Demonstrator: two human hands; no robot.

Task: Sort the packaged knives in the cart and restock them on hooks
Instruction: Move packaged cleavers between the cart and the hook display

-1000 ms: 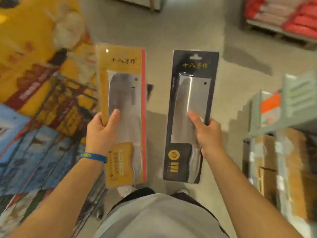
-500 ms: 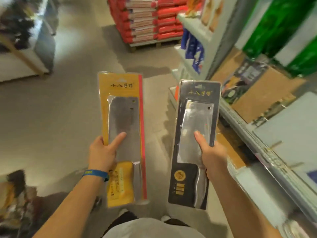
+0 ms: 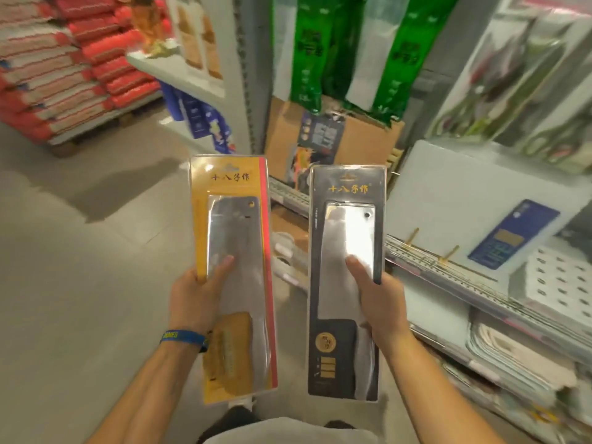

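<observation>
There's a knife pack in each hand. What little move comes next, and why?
Probably lift the black-carded cleaver pack in the right hand toward the bare brass hook just right of it. Its hang hole is on top; the left hand holds the yellow-carded cleaver pack.

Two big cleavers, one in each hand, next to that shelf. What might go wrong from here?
1. The left hand and right hand each grip a cleaver pack near mid-length, thumb on slick plastic; the yellow pack or black pack might slip and drop.
2. With both hands full, hanging either pack on a brass hook could be awkward.
3. The packs differ, so one may land on the wrong hook.
</observation>
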